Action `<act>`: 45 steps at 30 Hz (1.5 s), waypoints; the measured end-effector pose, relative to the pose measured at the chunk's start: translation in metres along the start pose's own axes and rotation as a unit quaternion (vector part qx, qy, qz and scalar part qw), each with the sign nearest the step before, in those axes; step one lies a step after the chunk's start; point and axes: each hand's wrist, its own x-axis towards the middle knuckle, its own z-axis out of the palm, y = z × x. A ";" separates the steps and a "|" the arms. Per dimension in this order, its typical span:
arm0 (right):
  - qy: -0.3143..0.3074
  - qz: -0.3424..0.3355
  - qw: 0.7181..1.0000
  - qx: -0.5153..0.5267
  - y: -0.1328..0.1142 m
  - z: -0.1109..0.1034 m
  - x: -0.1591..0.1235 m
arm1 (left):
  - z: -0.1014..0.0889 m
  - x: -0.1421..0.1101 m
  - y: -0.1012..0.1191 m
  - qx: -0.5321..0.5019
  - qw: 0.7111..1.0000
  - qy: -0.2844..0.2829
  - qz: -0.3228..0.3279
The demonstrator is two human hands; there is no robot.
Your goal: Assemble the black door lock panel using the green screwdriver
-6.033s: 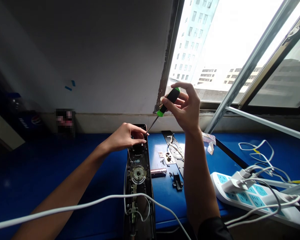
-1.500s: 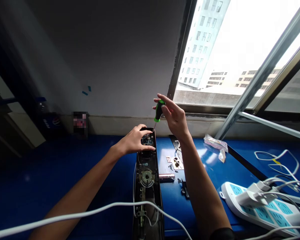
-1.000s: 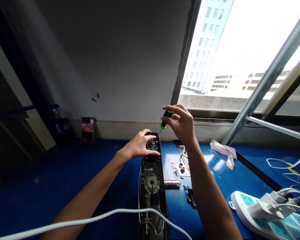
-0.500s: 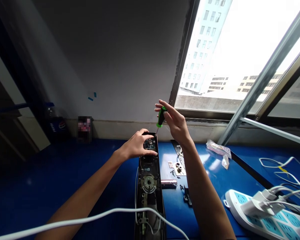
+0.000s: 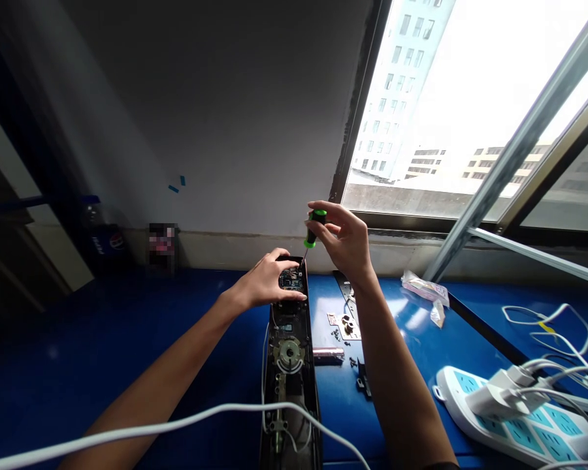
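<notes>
A long, narrow black housing (image 5: 290,329), which looks like an opened electronic door lock, lies lengthwise on the blue table. It holds a round metal hub (image 5: 290,353) and, at its far end, a green circuit board (image 5: 291,281). My left hand (image 5: 269,277) grips that far end, thumb and fingers spread around the board. In my right hand (image 5: 343,236) is a screwdriver (image 5: 315,228) with a green and black handle, fingers wrapped about it. Its shaft points down, slightly tilted, to the housing's far right corner; the tip's contact is too small to make out.
Right of the housing lie loose screws (image 5: 336,335), a metal plate (image 5: 349,326), a pink metallic cylinder (image 5: 329,355) and a black bracket (image 5: 363,378). A white cable (image 5: 176,425) crosses the foreground. A power strip (image 5: 514,418) stands right; a bottle (image 5: 105,241) is far left.
My right hand's fingers have closed in around the screwdriver handle, from raised and loose before. The left hand keeps its place on the housing. The whole view has shifted slightly.
</notes>
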 end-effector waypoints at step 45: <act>-0.096 0.072 0.986 -0.116 0.006 -0.011 -0.001 | 0.007 0.008 -0.007 -0.052 0.997 0.057 0.020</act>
